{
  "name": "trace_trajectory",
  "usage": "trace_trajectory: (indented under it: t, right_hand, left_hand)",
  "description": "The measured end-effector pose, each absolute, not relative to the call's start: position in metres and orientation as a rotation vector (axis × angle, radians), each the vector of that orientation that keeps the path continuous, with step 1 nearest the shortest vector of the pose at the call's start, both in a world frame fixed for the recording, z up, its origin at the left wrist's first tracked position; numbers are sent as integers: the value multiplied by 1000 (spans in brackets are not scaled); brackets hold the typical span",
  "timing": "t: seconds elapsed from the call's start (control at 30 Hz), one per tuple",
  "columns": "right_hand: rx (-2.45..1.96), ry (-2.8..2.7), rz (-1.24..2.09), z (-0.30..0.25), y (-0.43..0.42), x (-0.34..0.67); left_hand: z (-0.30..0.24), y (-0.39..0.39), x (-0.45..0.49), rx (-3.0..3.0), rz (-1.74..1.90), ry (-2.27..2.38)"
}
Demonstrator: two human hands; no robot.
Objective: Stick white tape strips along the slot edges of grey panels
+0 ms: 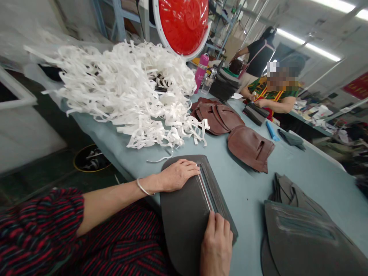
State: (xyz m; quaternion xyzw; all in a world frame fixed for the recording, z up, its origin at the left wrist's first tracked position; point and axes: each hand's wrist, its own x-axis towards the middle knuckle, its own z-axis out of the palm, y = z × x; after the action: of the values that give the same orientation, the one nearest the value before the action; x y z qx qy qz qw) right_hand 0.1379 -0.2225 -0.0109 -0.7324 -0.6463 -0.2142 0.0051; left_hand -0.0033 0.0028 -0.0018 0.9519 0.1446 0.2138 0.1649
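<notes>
A dark grey leather panel lies on the blue-grey table in front of me. A white strip runs along its slot. My left hand lies on the panel's upper part, fingers pressed flat at the strip's far end. My right hand rests at the strip's near end, fingers curled down and pressing on it. A silver bangle sits on my left wrist.
A big heap of white strips fills the table's left. Brown leather pieces lie beyond, and more dark grey panels at right. A pink bottle and a red fan stand behind. Another person works at the far end.
</notes>
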Motion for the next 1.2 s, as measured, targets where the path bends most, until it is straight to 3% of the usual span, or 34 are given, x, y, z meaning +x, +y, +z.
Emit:
trace_trajectory:
  t: [0.2,0.6,1.0,1.2]
  right_hand:
    - [-2224,-1899,-562,-17,-261,140]
    - [-2076,-1623,-731,-40,-257,144]
    - [-2102,-1614,-495,-19,-260,134]
    - [-2163,-1675,-616,-3,-255,136]
  left_hand:
    - [-4,2,-2,2727,572,352]
    - [11,5,2,2848,425,330]
    - [7,9,5,2834,361,333]
    - [5,6,6,2911,430,353]
